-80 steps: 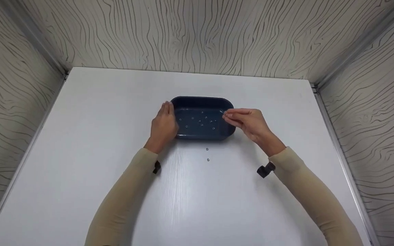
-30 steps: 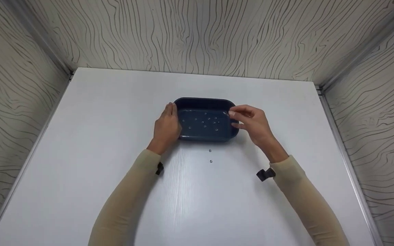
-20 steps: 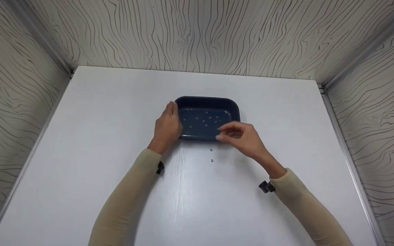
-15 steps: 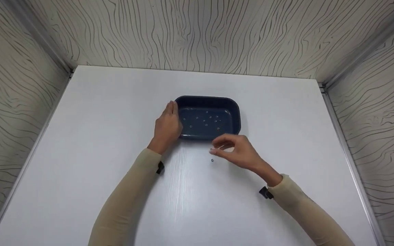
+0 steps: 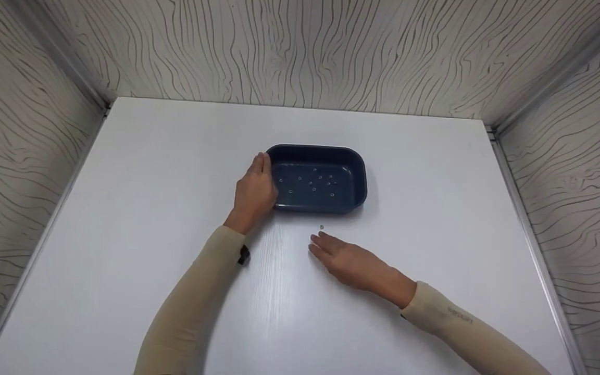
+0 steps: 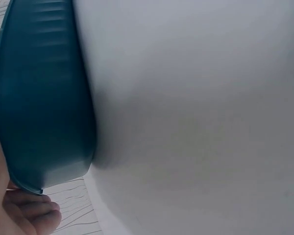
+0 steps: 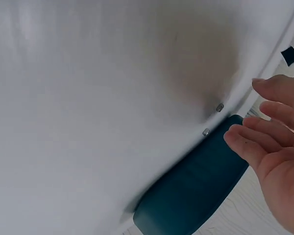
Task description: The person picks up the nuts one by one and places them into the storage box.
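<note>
In the head view my left hand [image 5: 255, 191] holds the left end of a dark blue rectangular tray [image 5: 310, 208]. The left wrist view shows its curled fingers [image 6: 36, 211] by the rim at that end. Several small metal nuts lie scattered on the tray's floor. My right hand [image 5: 352, 263] hovers over the table in front of the tray, fingers extended and slightly bent, nothing visible in them. One nut [image 5: 322, 227] lies just beyond its fingertips. The right wrist view shows a second loose nut [image 7: 220, 107], which this hand covers in the head view.
The white tabletop [image 5: 164, 156] bears the tray and the loose nuts. Patterned panels [image 5: 300, 52] rise behind it and at both sides, with grey metal edging [image 5: 534, 229] along the sides.
Earlier my right hand pinched a nut at the tray's right end, then let go of it. It has since come down to the loose nuts in front. My left hand stays at the tray.
</note>
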Demonstrator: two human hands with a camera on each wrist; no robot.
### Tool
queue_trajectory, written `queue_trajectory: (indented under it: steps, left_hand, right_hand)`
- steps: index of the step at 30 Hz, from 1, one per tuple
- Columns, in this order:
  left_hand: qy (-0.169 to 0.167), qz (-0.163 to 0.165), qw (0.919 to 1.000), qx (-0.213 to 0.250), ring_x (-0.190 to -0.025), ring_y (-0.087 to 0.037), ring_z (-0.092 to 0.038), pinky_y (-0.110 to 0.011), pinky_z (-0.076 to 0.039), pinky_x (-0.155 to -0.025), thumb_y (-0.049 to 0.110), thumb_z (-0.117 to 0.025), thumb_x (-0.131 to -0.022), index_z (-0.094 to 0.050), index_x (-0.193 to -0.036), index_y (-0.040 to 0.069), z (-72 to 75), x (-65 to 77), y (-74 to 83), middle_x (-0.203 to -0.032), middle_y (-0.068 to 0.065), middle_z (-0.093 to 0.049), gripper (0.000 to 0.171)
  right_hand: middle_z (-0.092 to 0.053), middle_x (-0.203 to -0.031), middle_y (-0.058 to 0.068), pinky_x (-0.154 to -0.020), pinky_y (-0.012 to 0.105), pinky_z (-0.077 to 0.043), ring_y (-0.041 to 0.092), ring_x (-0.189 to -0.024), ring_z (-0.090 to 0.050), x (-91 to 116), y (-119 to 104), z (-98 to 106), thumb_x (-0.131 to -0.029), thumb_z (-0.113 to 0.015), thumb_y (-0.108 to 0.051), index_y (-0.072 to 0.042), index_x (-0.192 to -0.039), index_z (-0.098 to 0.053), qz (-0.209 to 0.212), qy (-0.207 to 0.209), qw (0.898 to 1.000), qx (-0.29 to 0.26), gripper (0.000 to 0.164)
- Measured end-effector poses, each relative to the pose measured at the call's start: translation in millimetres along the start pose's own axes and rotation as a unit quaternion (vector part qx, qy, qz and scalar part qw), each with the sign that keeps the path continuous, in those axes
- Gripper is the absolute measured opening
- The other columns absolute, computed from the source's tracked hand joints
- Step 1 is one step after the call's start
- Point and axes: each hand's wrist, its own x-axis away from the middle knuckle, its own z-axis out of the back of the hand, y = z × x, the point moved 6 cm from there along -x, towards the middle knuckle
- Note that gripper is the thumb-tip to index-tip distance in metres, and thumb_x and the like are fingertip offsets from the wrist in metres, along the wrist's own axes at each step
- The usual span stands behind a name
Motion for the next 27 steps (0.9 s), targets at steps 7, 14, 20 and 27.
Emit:
queue_trajectory:
  steps: [7, 14, 20, 27]
  left_hand:
    - [-0.002, 0.004, 1.0, -0.002, -0.148, -0.04, -0.05, -0.049, -0.056, -0.109, 0.008, -0.043, -0.105, -0.037, -0.155, -0.013, 0.7, 0.1, -0.8, -0.16, -0.03, -0.046, 0.055]
    - [0.0, -0.003, 1.0, -0.002, -0.148, -0.04, -0.049, -0.049, -0.054, -0.112, 0.008, -0.042, -0.106, -0.037, -0.155, -0.013, 0.5, 0.9, 0.7, -0.159, -0.031, -0.046, 0.054]
    - [0.015, -0.006, 0.9998, -0.007, -0.146, -0.04, -0.052, -0.049, -0.058, -0.107, 0.006, -0.043, -0.106, -0.04, -0.153, -0.014, 0.6, 1.4, 0.3, -0.157, -0.031, -0.049, 0.052]
    - [0.022, -0.011, 0.9997, -0.007, -0.145, -0.04, -0.053, -0.049, -0.059, -0.105, 0.007, -0.043, -0.105, -0.041, -0.153, -0.014, 1.2, 1.2, 1.6, -0.156, -0.031, -0.05, 0.052]
  right_hand:
    - [-0.067, -0.144, 0.016, -0.111, 0.034, -0.056, 0.028, -0.137, -0.064, 4.5, -10.9, -10.2, -0.098, -0.068, -0.005, -0.001, -0.14, -0.064, 0.044, 0.0, 0.992, 0.119, 0.042]
    - [-0.071, -0.138, 0.016, -0.094, 0.029, -0.063, 0.025, -0.129, -0.069, 11.2, -8.4, -18.1, -0.093, -0.073, -0.001, 0.0, -0.134, -0.068, 0.032, 0.003, 0.989, 0.142, 0.04]
    - [-0.072, -0.137, 0.013, -0.088, 0.027, -0.064, 0.022, -0.126, -0.071, 10.9, -7.4, -17.6, -0.093, -0.074, -0.001, -0.001, -0.133, -0.07, 0.03, -0.006, 0.989, 0.147, 0.04]
    - [-0.073, -0.134, 0.012, -0.089, 0.027, -0.064, 0.022, -0.124, -0.072, 7.9, -7.9, -13.9, -0.091, -0.076, 0.0, -0.003, -0.13, -0.072, 0.038, 0.015, 0.987, 0.158, 0.039]
